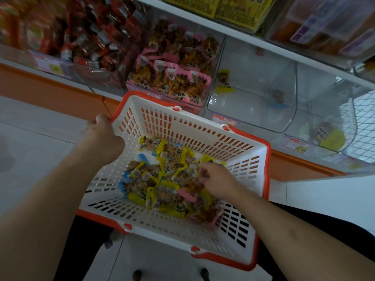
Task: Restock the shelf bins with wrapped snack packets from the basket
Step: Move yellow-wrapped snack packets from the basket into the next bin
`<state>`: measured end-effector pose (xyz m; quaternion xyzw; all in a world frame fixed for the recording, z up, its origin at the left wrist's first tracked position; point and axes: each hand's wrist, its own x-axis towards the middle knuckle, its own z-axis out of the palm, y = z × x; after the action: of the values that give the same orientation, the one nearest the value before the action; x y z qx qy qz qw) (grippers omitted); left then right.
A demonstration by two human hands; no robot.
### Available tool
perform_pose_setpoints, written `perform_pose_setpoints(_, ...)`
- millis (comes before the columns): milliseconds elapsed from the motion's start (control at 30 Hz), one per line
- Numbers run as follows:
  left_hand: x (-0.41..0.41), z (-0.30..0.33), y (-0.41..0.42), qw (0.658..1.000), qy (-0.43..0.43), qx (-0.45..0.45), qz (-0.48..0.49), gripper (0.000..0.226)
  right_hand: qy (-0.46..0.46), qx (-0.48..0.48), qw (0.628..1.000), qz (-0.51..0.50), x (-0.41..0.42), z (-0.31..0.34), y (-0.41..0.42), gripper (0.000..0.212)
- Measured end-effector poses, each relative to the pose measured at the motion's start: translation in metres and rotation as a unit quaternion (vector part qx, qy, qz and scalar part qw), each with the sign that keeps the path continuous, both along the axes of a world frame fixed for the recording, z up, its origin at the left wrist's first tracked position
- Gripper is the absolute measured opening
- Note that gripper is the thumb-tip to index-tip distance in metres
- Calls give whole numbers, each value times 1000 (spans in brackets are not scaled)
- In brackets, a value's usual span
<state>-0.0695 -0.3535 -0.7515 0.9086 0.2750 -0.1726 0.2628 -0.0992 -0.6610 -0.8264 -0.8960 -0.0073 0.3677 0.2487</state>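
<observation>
Left hand [105, 136] grips the basket [203, 126] corner to keep it steady below the shelf bins [253, 94]; right hand [215, 179], fingers curled, pinches snack packets [154, 179] inside, probably for the near-empty bin.

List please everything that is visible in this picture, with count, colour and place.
basket: one, white with orange rim, below the shelf
snack packets: many, mostly yellow, some pink and blue, in the basket
pink packet bin: one, clear, full, above the basket
red packet bin: one, clear, full, upper left
near-empty bin: one, clear, few packets, right of the pink one
yellow packet bin: one, clear, far right
left hand: grips the basket's left rim
right hand: fingers curled among the packets
</observation>
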Motion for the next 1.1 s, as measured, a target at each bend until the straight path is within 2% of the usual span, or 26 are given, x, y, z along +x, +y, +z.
perform_pose_setpoints(67,-1,4,-3,999,-43,29,-11,51,11,91,992,-90,12,27,8,12)
perform_pose_setpoints(133,-2,17,-10,991,-122,36,-36,52,1,150,980,-128,21,60,17,8)
perform_pose_setpoints(200,-4,35,-25,983,-169,-8,-76,36,-27,177,976,-123,28,91,25,5)
perform_pose_setpoints(267,-8,51,-44,972,-145,-153,-100,17,-56,204,972,-105,33,114,32,6)
perform_pose_setpoints(333,-11,61,-59,944,-76,-305,-105,23,-79,231,964,-102,37,128,36,9)
perform_pose_setpoints(433,-12,59,-68,918,-24,-363,-156,11,-109,259,952,-125,43,139,38,7)
perform_pose_setpoints(500,-8,54,-66,898,-12,-421,-129,23,-140,272,938,-165,48,139,38,7)
perform_pose_setpoints(567,0,50,-64,901,-47,-419,-98,32,-165,284,921,-209,55,136,38,11)
perform_pose_setpoints(667,8,49,-67,900,-118,-417,-36,25,-186,299,909,-224,66,135,40,10)
perform_pose_setpoints(700,10,49,-70,896,-132,-423,-17,23,-197,307,906,-213,69,135,39,8)
perform_pose_setpoints(767,13,45,-72,897,-149,-416,-2,22,-209,312,912,-166,73,134,39,21)
perform_pose_setpoints(900,24,42,-73,894,-149,-423,3,22,-277,200,938,-52,73,121,47,40)
perform_pose_setpoints(1000,32,40,-71,896,-144,-420,-7,21,-244,226,936,-111,78,114,54,44)
perform_pose_setpoints(1100,36,44,-65,882,-120,-456,15,16,-201,280,920,-186,84,114,60,47)
